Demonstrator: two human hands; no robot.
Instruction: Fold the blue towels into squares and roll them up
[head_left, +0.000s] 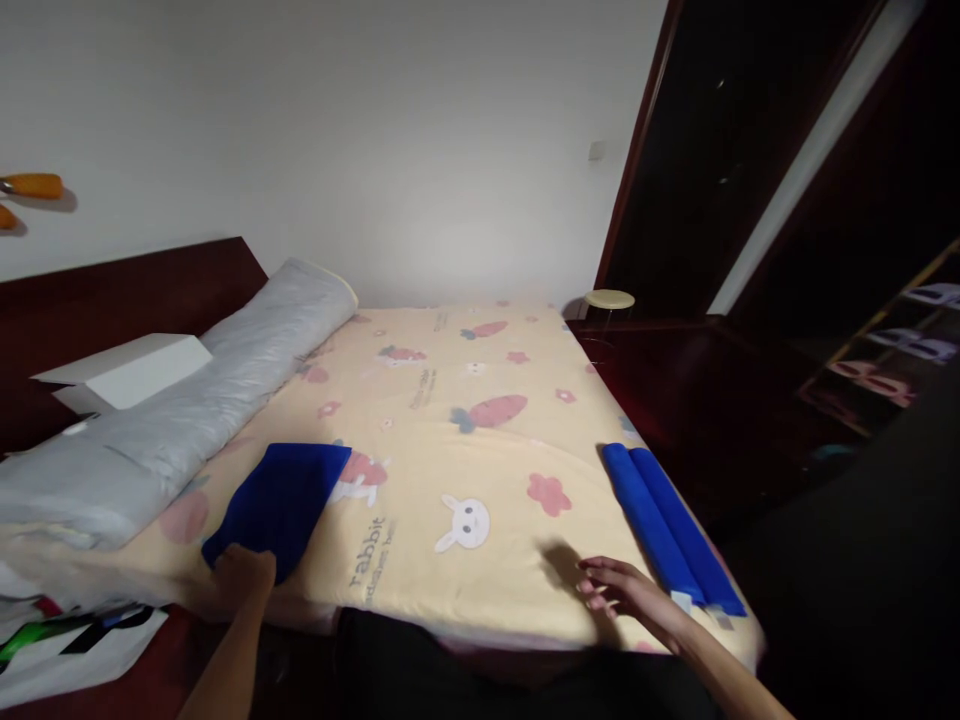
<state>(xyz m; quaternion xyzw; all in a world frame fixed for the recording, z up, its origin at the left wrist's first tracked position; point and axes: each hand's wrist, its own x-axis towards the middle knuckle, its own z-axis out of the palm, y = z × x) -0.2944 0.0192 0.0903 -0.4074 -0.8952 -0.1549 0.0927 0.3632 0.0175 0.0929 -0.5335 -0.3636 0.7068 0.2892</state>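
A blue towel [289,505] lies on the left part of the bed, its near corner under my left hand [244,575]. The fingers of that hand are closed on the towel's near edge. My right hand [619,590] hovers over the front right of the bed, fingers loosely curved and apart, holding nothing; its shadow falls on the sheet. Just right of it, two blue rolled towels [649,520] lie side by side along the bed's right edge. White tags show at their near ends.
The bed [480,540] has a cream sheet printed with rabbits and carrots. A grey rolled bundle [247,340] and a white box [142,370] lie by the dark headboard [150,280]. Beyond the right side stand a round stool [609,299] and a shoe rack [885,340].
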